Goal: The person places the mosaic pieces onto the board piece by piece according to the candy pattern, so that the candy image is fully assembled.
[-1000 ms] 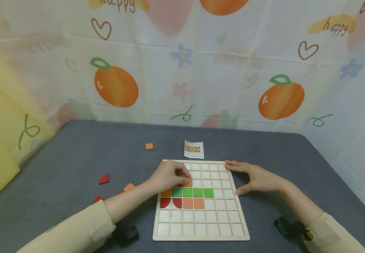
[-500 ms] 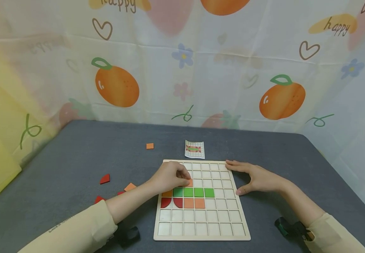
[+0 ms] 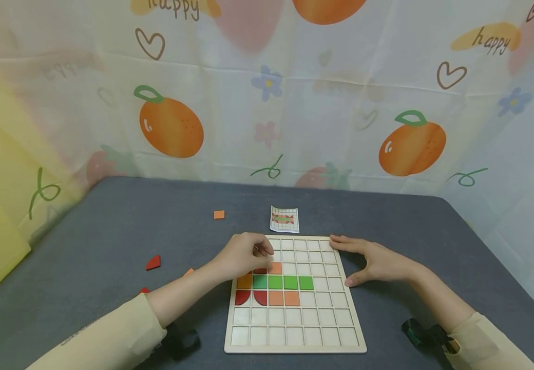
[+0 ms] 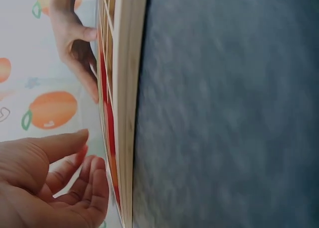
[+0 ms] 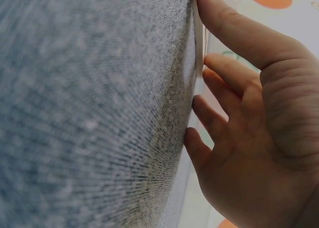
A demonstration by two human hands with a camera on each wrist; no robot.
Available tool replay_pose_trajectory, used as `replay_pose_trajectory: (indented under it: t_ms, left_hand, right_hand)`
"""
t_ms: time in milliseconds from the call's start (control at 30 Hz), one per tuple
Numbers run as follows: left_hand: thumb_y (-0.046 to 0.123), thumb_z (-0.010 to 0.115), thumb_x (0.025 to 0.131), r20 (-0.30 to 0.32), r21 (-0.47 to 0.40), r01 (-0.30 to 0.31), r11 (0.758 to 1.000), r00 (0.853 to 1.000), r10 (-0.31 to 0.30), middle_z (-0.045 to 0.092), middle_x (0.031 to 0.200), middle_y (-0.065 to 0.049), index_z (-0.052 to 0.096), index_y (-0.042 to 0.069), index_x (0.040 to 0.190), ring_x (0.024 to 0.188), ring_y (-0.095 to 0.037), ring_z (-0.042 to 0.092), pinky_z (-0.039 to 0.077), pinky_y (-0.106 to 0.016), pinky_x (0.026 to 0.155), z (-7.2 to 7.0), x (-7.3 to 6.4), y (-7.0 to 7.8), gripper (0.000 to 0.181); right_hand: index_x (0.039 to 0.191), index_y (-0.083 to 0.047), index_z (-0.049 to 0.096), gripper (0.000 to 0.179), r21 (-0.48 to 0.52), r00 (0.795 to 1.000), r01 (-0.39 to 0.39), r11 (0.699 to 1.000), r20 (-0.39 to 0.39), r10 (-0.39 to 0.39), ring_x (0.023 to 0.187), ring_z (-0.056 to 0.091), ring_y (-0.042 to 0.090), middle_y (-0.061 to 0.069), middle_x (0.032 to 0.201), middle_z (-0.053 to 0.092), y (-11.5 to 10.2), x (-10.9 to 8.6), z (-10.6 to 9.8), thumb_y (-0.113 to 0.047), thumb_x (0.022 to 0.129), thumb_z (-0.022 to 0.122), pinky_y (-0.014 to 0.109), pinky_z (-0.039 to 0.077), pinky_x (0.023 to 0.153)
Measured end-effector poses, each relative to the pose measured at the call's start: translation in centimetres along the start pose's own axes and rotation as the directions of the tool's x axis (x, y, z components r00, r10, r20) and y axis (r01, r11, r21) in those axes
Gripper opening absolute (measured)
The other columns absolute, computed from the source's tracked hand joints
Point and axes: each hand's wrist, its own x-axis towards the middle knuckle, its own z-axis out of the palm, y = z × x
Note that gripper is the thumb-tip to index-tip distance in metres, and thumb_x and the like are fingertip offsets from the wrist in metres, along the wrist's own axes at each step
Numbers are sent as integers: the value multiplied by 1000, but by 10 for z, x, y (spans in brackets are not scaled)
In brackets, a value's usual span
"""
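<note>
A pale wooden grid board (image 3: pixel 312 336) lies on the table with coloured tiles in some cells. My left hand (image 3: pixel 244 257) hovers over its upper left part, fingers loosely curved. In the left wrist view, thumb and fingertips of the left hand (image 4: pixel 55 183) stand apart, with no tile visible between them. Just by the thumb an orange square tile (image 3: pixel 275 268) sits in a cell; a red tile beside it is partly covered. Below are green squares (image 3: pixel 275 282) and red rounded tiles (image 3: pixel 242 297). My right hand (image 3: pixel 380 261) touches the board's right edge, thumb and fingers spread.
Beyond the board lie a small printed pattern card (image 3: pixel 284 219) and a loose orange square (image 3: pixel 219 215). To the left is a red quarter-round tile (image 3: pixel 153 262); more loose tiles are partly hidden by the left forearm. A patterned cloth (image 3: pixel 267 128) hangs behind the table.
My left hand has drawn slightly left and off the orange square tile, its fingers parting. That tile stays in its cell. The right hand has kept its place.
</note>
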Motion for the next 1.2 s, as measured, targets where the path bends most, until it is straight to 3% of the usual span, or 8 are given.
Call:
replay_pose_trajectory:
  t_ms: [267,433,567,667,800,967,1067,1200]
  left_hand:
    - [11,74,85,-2,2,32,999,999,-32,71,87,-4,71,7,95,76,-9,61,50,-25,70,-23,-6,-7,11]
    - [10,73,86,36,5,26,1000,999,-26,71,91,-6,71,6,97,80,-12,65,52,-28,70,-46,-17,-17,11]
    - [11,74,86,71,22,60,998,996,-62,72,94,-5,71,7,98,85,-12,66,53,-28,73,-67,-27,-27,13]
    - [14,75,86,134,24,87,996,987,-89,72,97,-6,70,6,101,88,-12,67,54,-28,76,-85,-36,-37,18]
    - [18,75,86,266,-6,97,995,960,-92,71,106,-9,69,6,107,95,-15,68,55,-26,81,-104,-46,-52,26]
    - [22,75,87,425,-40,86,995,903,-61,64,121,-8,69,12,115,109,-20,56,51,-21,87,-116,-55,-73,31]
    - [18,75,85,476,-73,59,996,880,-17,58,125,-10,69,12,117,107,-17,49,46,-19,88,-118,-57,-83,32]
    - [14,77,81,501,-94,11,996,864,38,55,123,-11,70,12,116,99,-14,47,42,-21,85,-118,-57,-89,35]
  right_hand:
    - [154,-17,36,96,-3,1000,6,1000,-2,-6,153,16,43,8,165,24,0,0,0,-48,75,81,70,20,114]
    - [154,-17,35,95,-10,1000,7,1000,-3,-7,153,16,42,8,166,24,-1,2,0,-48,75,81,70,20,114]
    - [154,-16,35,96,-12,1000,12,1000,-4,-12,153,16,42,9,165,24,-1,2,0,-48,75,81,70,20,114]
    - [154,-15,36,96,-6,1000,14,1000,-4,-14,153,16,42,9,165,24,-1,2,0,-47,75,81,70,20,114]
    - [154,-16,36,96,-2,1000,9,1000,-5,-9,153,16,43,9,165,25,0,1,0,-47,75,81,70,20,114]
    - [154,-16,36,95,-4,1000,7,1000,-5,-7,153,16,43,9,165,25,0,0,0,-47,76,81,71,20,114]
    - [154,-17,35,95,0,1000,11,1000,-3,-11,153,15,44,9,165,25,0,0,1,-47,76,81,72,19,113]
    - [154,-16,36,95,4,1000,12,1000,-5,-12,153,15,43,10,165,25,0,0,1,-47,76,81,72,19,114]
